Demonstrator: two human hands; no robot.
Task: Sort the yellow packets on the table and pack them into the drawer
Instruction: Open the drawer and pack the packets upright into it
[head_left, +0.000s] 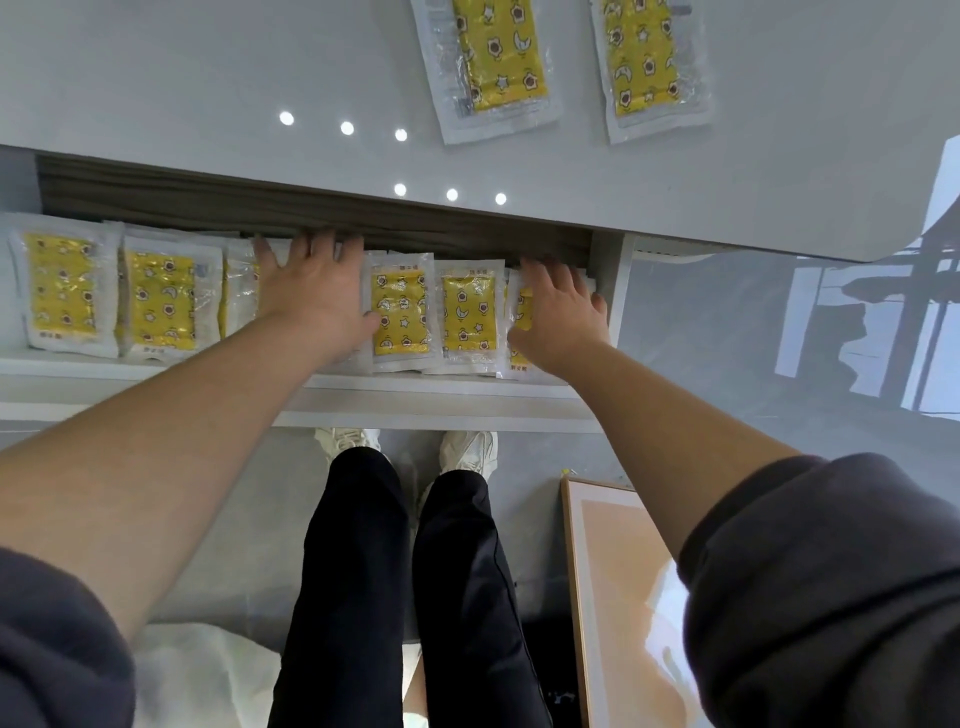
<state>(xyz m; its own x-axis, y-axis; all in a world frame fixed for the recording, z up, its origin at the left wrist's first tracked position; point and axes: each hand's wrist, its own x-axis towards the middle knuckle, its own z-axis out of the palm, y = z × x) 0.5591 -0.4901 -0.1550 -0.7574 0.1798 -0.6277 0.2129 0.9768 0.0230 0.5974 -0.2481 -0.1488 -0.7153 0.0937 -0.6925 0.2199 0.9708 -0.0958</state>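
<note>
Packets (400, 312) lie flat in a row across the open drawer (415, 397), side by side and partly overlapping, with their far ends tucked under the overhanging edge of the counter (208, 78). Each is a clear sleeve with a white sealed border and a yellow insert printed with stars, moons and small round brown-centred figures. Two more lie on the counter, well apart from the drawer: one packet (498, 57) on the left and another (649, 57) near it on the right. My left grip (317, 291) lies palm down near the middle of the row, fingers straight and spread, hiding the packets beneath it. My right grip (558, 317) rests on the last packet by the drawer's right wall, fingers spread, pinching nothing that I can make out. Both forearms cross the drawer front and cover part of the row. Below, on the floor, I see white shoes (467, 449) and a wooden-edged frame (613, 597) off to the right. Small dark print sits on the white strip at each packet's near end, too small for me to read.
</note>
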